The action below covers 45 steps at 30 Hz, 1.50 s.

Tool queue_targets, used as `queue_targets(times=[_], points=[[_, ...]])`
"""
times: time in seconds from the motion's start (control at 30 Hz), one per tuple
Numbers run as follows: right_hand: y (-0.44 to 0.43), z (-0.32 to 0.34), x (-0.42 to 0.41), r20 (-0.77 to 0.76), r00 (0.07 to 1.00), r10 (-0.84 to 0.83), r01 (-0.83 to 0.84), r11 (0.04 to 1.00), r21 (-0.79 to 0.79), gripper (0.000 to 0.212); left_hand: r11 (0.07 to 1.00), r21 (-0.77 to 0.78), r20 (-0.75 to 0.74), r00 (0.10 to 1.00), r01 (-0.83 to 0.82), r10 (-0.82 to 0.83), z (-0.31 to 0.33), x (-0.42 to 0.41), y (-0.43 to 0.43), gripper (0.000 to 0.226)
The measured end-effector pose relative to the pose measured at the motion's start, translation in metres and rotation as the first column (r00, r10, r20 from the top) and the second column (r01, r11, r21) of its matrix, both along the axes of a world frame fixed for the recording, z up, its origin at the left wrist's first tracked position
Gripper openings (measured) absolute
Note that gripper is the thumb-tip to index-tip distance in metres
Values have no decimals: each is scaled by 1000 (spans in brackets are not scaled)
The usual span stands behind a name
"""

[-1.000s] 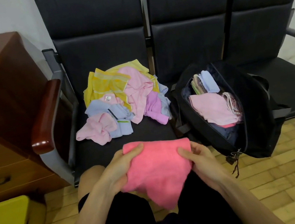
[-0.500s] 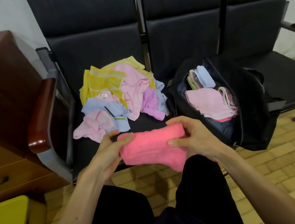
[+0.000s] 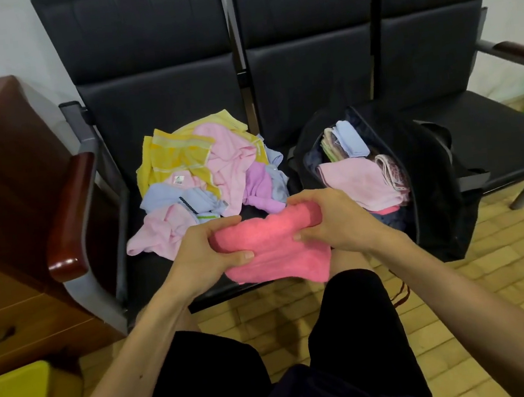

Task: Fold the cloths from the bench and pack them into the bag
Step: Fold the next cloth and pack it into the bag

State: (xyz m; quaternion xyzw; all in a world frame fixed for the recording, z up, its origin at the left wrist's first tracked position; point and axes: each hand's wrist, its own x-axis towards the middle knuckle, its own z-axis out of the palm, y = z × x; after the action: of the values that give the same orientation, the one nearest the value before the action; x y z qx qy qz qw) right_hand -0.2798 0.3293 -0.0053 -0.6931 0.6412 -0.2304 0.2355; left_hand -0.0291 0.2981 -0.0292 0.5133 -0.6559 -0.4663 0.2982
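The pink cloth (image 3: 276, 249) is above the front edge of the worktop (image 3: 152, 276), near the open bag (image 3: 431, 179). The grip of the left hand (image 3: 202, 257) and of the right hand (image 3: 331, 219) each pinches one end. The cloth seems soft, light and limp; better to hold it at the folded edges.

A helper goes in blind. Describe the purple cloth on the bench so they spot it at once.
The black bench has a loose pile of cloths on its left seat. Near its right edge, toward the black bag, lies the purple cloth, the only purple among yellow, pale pink and light blue.
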Motion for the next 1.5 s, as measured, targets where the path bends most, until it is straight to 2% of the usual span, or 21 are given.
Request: queue_targets(times=[0.13,0.23,0.37,0.5,0.57,0.67,0.73,0.77,0.8,0.87,0.9,0.97,1.03,1.07,1.13,1.17,1.23,1.3,1.37,1.43,1.5], points=[[3,1,-2,-96,995,3,-8,998,-59,55,996,-90,140,990,-12,25,2,-7,0,59],[8,-1,-5,-135,990,45,-48,999,-21,44,988,-156,235,971,-13,50,3,-12,1,56],[13,-13,-8,-155,987,53,-48,998,37,35,988,-156,323,945,10,42,-2,-17,7,42],[14,-19,-14,-78,996,51,-42,993,108,21,988,-143,345,939,51,1,-5,-16,6,17],[14,-19,-20,19,998,55,-58,985,163,21,982,-167,324,945,88,-30,-4,-14,4,20],[17,-13,-29,206,978,25,-66,979,194,25,990,-113,145,987,80,-63,5,-12,5,21],[24,-5,-32,478,878,-31,-93,968,234,28,994,1,-64,992,106,-106,12,-11,7,29],[28,-3,-31,646,758,-91,-113,957,268,32,992,38,-167,980,118,-110,14,-11,7,37],[32,-5,-31,788,591,-175,-129,943,306,41,991,62,-266,959,120,-99,17,-12,8,42],[42,-18,-22,902,290,-319,-156,914,373,64,989,111,-410,911,96,-43,26,-17,8,41],[50,-25,-13,904,226,-363,-174,898,404,70,986,151,-444,896,78,-3,30,-19,7,37],[65,-32,8,880,269,-392,-203,870,449,64,960,276,-464,880,39,98,35,-22,4,26],[73,-31,22,863,315,-395,-162,873,459,56,884,467,-491,836,15,245,27,-21,2,20],[73,-29,20,868,289,-404,-143,878,456,54,832,552,-540,781,49,312,19,-23,1,26],[69,-26,18,890,204,-407,-132,890,437,49,743,647,-669,594,172,446,-3,-22,8,45],[65,-26,15,897,183,-402,-118,897,426,47,706,657,-720,496,263,485,-13,-25,12,60],[61,-26,7,901,150,-406,-83,903,421,41,634,648,-760,402,421,510,-30,-38,21,87],[59,-29,-3,899,120,-421,-52,902,429,30,555,663,-748,442,502,495,-43,-57,29,101],[59,-30,-17,883,126,-451,-18,889,457,30,484,696,-718,539,531,441,-51,-75,37,101],[58,-37,-36,857,154,-493,37,869,493,28,456,752,-645,674,476,361,-56,-93,41,84],[55,-47,-58,816,177,-550,112,835,538,26,486,798,-531,797,356,287,-56,-112,38,61]])
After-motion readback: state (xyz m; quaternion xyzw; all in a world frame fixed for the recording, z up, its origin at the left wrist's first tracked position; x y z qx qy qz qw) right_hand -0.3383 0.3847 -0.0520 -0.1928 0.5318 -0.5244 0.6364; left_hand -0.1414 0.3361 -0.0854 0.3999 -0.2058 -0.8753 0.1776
